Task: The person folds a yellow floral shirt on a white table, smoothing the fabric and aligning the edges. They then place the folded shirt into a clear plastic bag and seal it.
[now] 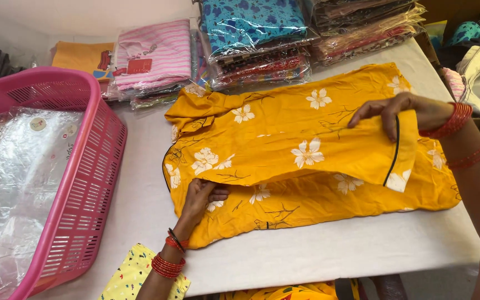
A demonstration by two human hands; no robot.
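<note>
A person stands at a white table [329,250] with a yellow garment [284,161], printed with white flowers, spread flat across its middle and partly folded. The left hand [198,199], at about seven o'clock on the cloth, lies nearly flat with the fingers slipped under or into a fold near the lower left corner, pressing it down rather than gripping it hard; how much cloth sits between the fingers cannot be told. The right hand [398,111], at about two o'clock, is curled over a sleeve or flap with dark piping along its edge, the fingers closed lightly on it and holding it over the body of the garment. Red bangles ring both wrists. Judging from this, the fold is in mid-course: one side panel is being laid inward while the other hand anchors the opposite end. The move to follow would seem to call for setting the flap down square, smoothing it flat, and keeping the left edge from shifting as the cloth is doubled. At nine o'clock stands a pink plastic basket [93,166] holding clear plastic bags [18,183]. Along the far edge, from eleven to one o'clock, lie stacks of packed garments [262,44] in clear wrappers, among them a pink striped one [154,55].
</note>
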